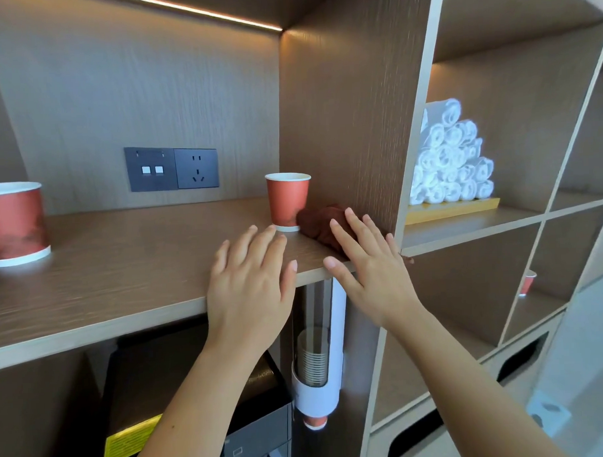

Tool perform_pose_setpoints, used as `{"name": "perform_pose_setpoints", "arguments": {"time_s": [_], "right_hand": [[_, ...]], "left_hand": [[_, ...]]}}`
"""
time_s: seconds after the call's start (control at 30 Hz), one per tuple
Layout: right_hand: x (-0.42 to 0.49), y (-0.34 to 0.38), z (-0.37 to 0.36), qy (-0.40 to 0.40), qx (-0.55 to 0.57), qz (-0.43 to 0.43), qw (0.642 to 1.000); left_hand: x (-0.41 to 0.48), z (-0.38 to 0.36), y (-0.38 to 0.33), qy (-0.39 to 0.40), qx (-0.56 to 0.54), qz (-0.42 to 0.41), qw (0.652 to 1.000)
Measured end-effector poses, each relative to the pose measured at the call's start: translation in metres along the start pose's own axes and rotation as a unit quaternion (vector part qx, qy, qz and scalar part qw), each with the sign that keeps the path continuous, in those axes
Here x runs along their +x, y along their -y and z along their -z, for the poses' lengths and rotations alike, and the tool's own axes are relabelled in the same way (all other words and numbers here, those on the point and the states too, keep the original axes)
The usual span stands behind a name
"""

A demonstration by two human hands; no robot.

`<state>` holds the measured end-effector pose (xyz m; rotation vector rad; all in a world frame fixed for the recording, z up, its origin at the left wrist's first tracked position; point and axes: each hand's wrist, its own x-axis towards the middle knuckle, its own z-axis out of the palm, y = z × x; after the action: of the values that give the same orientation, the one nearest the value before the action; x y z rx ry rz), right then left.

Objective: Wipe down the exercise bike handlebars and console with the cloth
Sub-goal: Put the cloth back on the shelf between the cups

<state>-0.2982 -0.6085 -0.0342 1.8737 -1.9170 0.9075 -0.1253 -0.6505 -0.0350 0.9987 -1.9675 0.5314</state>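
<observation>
Head view shows the dark red cloth [322, 224] bunched on the wooden shelf [123, 268], tucked in the corner against the upright side panel [341, 124] and just right of a red paper cup [288, 201]. Your right hand [373, 270] is spread wide, its straight fingers over the cloth's near edge and gripping nothing, though contact is unclear; your left hand [250, 281] is likewise flat and open at the shelf's front edge, near the cup. Rolled white towels [451, 158] are stacked in the next compartment to the right, and a cup dispenser [317, 364] hangs below the shelf.
</observation>
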Motion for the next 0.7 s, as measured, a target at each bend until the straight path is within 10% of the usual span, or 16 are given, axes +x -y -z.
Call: {"name": "perform_pose_setpoints", "arguments": {"time_s": [0.7], "right_hand": [[0.002, 0.023, -0.010, -0.055, 0.077, 0.019, 0.995]], "left_hand": [[-0.008, 0.015, 0.002, 0.000, -0.004, 0.026, 1.000]]}}
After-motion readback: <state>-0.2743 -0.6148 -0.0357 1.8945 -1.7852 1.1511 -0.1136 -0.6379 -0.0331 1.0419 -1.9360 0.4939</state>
